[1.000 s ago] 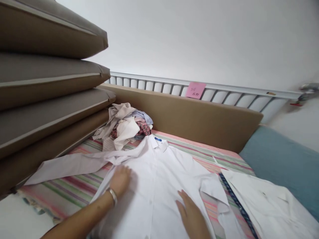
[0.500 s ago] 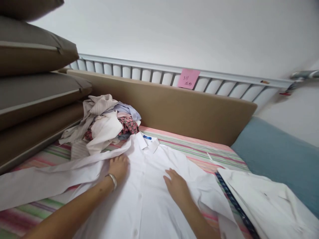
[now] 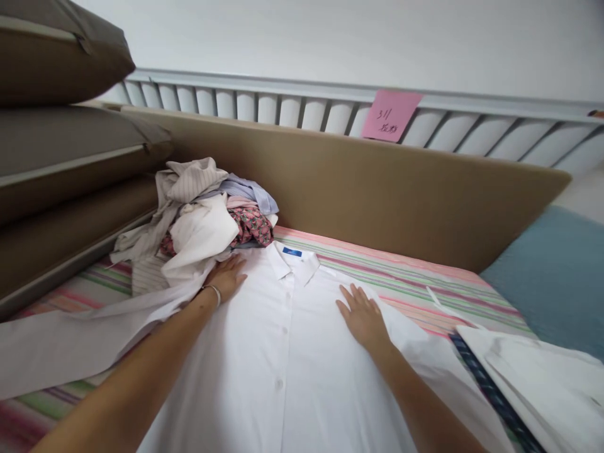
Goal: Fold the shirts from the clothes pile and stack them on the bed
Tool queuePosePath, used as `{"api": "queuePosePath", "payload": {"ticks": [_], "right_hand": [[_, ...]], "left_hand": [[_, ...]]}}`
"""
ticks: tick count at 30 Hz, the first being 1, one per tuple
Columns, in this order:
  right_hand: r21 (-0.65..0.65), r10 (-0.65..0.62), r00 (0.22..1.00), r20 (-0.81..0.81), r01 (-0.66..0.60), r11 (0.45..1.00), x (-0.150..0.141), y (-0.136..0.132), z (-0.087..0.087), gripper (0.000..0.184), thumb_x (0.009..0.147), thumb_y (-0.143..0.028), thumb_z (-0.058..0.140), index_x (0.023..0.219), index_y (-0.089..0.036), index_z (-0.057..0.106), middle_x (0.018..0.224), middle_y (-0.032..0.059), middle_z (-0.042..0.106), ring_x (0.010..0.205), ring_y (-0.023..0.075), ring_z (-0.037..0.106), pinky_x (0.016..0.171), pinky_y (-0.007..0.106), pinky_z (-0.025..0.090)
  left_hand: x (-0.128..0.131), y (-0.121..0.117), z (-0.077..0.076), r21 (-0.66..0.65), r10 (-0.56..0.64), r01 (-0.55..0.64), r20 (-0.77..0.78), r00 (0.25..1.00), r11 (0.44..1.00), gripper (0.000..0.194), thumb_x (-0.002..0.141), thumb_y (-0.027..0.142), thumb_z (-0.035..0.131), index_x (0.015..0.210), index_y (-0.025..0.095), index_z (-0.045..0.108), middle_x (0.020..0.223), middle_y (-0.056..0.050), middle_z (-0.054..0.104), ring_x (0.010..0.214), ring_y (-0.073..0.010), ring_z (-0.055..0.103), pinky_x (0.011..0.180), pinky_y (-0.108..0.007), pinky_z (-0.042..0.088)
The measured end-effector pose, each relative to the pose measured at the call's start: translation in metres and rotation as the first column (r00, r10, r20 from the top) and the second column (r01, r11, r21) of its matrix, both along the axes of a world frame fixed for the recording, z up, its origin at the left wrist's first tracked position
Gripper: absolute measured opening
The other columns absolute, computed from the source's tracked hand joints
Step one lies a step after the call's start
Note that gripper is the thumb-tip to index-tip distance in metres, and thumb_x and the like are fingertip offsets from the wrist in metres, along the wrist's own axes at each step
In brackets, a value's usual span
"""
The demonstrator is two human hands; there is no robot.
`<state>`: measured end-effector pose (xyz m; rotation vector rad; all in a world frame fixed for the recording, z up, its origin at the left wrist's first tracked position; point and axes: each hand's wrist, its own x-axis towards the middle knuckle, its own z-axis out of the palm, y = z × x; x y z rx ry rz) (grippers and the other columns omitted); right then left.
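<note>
A white button-up shirt (image 3: pixel 311 352) lies front side up, its collar pointing away from me and a blue label showing inside the neck. Its left-hand sleeve stretches out flat to the left edge of the view. My left hand (image 3: pixel 225 280), with a bracelet on the wrist, rests open on the shirt's shoulder near that sleeve. On the other side of the chest, my right hand (image 3: pixel 363 314) lies open with fingers spread on the fabric. The right-hand sleeve runs toward the lower right, partly behind my forearm.
A heap of crumpled clothes (image 3: pixel 202 220) lies beyond my left hand. Stacked brown cushions (image 3: pixel 70 145) stand at the left. Folded white garments (image 3: pixel 542 384) lie at the right on the striped sheet (image 3: pixel 425 283). A brown board (image 3: pixel 353 182) and radiator (image 3: pixel 274 110) with a pink note (image 3: pixel 391 116) stand behind.
My left hand has slid up to the shirt's shoulder. My right hand has moved up and outward, its fingers more spread. The shirt front looks smoother, and the view has shifted closer.
</note>
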<state>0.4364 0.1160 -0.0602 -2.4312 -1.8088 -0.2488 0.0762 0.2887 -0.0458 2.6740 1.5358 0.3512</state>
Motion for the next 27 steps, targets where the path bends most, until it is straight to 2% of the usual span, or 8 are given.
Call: {"api": "queuePosePath", "payload": {"ticks": [5,9,11,14,16,20,24,27], "right_hand": [[0.11,0.017,1.0,0.009,-0.018,0.994,-0.024,0.004,0.007,0.052,0.09,-0.042,0.026,0.131,-0.016,0.041,0.141,0.0099,0.035,0.133,0.0226,0.025,0.106,0.042,0.022],[0.086,0.296,0.954,-0.048,-0.291,0.953,-0.058,0.011,0.013,0.052,0.09,-0.045,0.024,0.136,-0.021,0.033,0.142,0.0041,0.033,0.133,0.0172,0.023,0.109,0.038,0.018],[0.024,0.344,0.932,-0.114,-0.344,0.939,-0.058,0.016,0.013,0.051,0.089,-0.046,0.026,0.136,-0.026,0.031,0.144,0.0003,0.03,0.134,0.0164,0.021,0.11,0.039,0.015],[-0.015,0.071,0.974,-0.213,-0.076,0.997,-0.022,0.027,0.016,0.05,0.088,-0.043,0.031,0.133,-0.022,0.037,0.144,0.0027,0.028,0.135,0.0201,0.019,0.109,0.042,0.014],[-0.049,-0.106,0.959,-0.262,0.096,0.994,0.014,0.035,0.024,0.047,0.088,-0.038,0.031,0.128,-0.018,0.045,0.14,0.0063,0.036,0.131,0.0225,0.028,0.106,0.041,0.022],[-0.09,-0.233,0.921,-0.311,0.216,0.972,0.062,0.053,0.044,0.044,0.082,-0.04,0.04,0.117,-0.019,0.055,0.119,0.0078,0.059,0.106,0.0197,0.055,0.085,0.028,0.042],[-0.127,-0.3,0.895,-0.329,0.273,0.954,0.06,0.069,0.051,0.036,0.065,-0.046,0.06,0.091,-0.021,0.065,0.088,0.0039,0.069,0.078,0.0188,0.061,0.063,0.026,0.043],[-0.101,-0.292,0.898,-0.33,0.274,0.956,0.047,0.074,0.047,0.024,0.066,-0.044,0.059,0.077,-0.022,0.064,0.075,0.0003,0.067,0.069,0.0161,0.059,0.059,0.025,0.039]], "left_hand": [[0.003,-0.004,-0.003,0.023,0.006,-0.006,-0.006,1.0,1.0,0.049,0.087,0.041,0.037,0.134,0.025,0.038,0.146,-0.002,0.026,0.133,-0.0226,0.023,0.108,-0.042,0.018],[0.002,-0.001,-0.005,0.021,-0.002,0.002,-0.008,1.0,1.0,0.049,0.087,0.04,0.037,0.133,0.024,0.039,0.146,-0.003,0.026,0.133,-0.0221,0.023,0.108,-0.04,0.017],[0.002,0.0,-0.005,0.026,-0.003,0.004,-0.011,1.0,1.0,0.049,0.087,0.041,0.036,0.134,0.024,0.038,0.146,-0.003,0.026,0.133,-0.022,0.023,0.108,-0.04,0.017],[0.003,0.0,-0.005,0.029,0.001,0.0,-0.021,1.0,1.0,0.05,0.088,0.041,0.034,0.135,0.024,0.037,0.146,-0.003,0.025,0.133,-0.022,0.023,0.107,-0.042,0.018],[0.004,0.0,-0.005,0.033,-0.003,0.004,-0.028,1.0,0.999,0.05,0.088,0.041,0.033,0.135,0.023,0.037,0.146,-0.003,0.026,0.133,-0.022,0.022,0.106,-0.043,0.02],[0.005,0.001,-0.006,0.049,0.004,-0.003,-0.019,1.0,0.999,0.05,0.088,0.043,0.033,0.135,0.024,0.037,0.146,-0.002,0.026,0.132,-0.023,0.024,0.106,-0.044,0.022],[0.006,0.002,-0.009,0.065,0.013,-0.013,0.006,1.0,0.998,0.05,0.087,0.043,0.034,0.134,0.025,0.039,0.145,-0.001,0.028,0.132,-0.0232,0.026,0.107,-0.042,0.02],[0.005,0.003,-0.01,0.078,0.006,-0.008,0.015,1.0,0.997,0.05,0.087,0.043,0.035,0.133,0.025,0.039,0.145,-0.001,0.029,0.131,-0.0234,0.027,0.106,-0.042,0.021]]}}
